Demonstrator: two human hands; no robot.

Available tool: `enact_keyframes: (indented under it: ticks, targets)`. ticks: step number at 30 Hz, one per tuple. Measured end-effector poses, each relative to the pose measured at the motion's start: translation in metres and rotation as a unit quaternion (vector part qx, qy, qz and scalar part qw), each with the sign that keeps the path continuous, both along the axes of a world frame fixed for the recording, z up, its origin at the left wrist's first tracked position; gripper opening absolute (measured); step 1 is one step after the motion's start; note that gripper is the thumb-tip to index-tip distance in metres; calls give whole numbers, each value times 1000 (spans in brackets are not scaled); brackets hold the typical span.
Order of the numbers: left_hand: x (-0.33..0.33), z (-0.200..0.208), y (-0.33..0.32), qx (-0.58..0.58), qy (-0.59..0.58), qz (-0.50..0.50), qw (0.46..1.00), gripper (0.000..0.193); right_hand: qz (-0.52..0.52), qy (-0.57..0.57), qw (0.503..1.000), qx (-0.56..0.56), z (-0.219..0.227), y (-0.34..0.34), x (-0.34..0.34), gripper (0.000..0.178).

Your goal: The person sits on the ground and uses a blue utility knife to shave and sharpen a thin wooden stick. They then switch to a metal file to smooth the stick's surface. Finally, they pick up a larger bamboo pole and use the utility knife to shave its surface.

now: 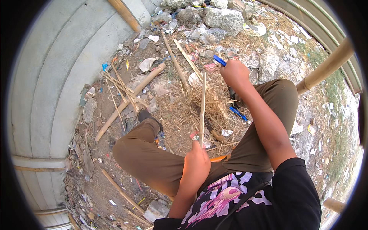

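Note:
My left hand point(197, 163) is closed round the lower end of a narrow bamboo strip point(203, 103), which points up and away from me between my knees. Out beyond my right knee, my right hand point(235, 73) is closed in a fist on a blue tool point(219, 60). Only one blue end of the tool shows past the fingers; whether it has a blade I cannot tell. It is apart from the strip. A pile of thin shavings point(211, 96) lies on the ground beyond the strip, and another blue object point(238, 114) rests beside it, near my right leg.
A thick bamboo pole point(130, 101) lies at left with several split strips point(122, 88) across it. Longer sticks point(174, 59) lie farther off. Grey wall panels point(57, 76) stand at left, rocks point(224, 20) at the back, and a bamboo post point(326, 65) at right. Litter covers the dirt.

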State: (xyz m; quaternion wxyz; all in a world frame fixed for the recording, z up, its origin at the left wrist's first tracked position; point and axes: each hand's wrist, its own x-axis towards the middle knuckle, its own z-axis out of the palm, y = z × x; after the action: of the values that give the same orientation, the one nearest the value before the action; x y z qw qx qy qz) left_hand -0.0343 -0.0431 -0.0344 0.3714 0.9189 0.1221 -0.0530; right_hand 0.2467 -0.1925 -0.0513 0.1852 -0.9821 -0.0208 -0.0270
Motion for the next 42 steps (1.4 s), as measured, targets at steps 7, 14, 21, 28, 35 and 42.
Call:
enact_keyframes:
  ticks: [7, 14, 21, 28, 35, 42]
  targets:
    - [8, 4, 30, -395, 54, 104, 911, 19, 235, 34, 970, 59, -3, 31, -84, 24]
    - [9, 13, 32, -419, 46, 124, 898, 20, 319, -115, 936, 92, -14, 49, -118, 30]
    - [9, 17, 31, -475, 67, 113, 870, 28, 289, -211, 929, 91, -16, 51, -111, 24]
    - [9, 17, 28, -455, 58, 116, 881, 29, 290, -206, 929, 104, -17, 51, -104, 19]
    - [10, 16, 27, -466, 74, 115, 874, 29, 227, -158, 957, 91, -13, 52, -80, 13]
    - [-7, 15, 4, -447, 117, 50, 886, 29, -91, 27, 992, 89, -9, -10, 14, 31]
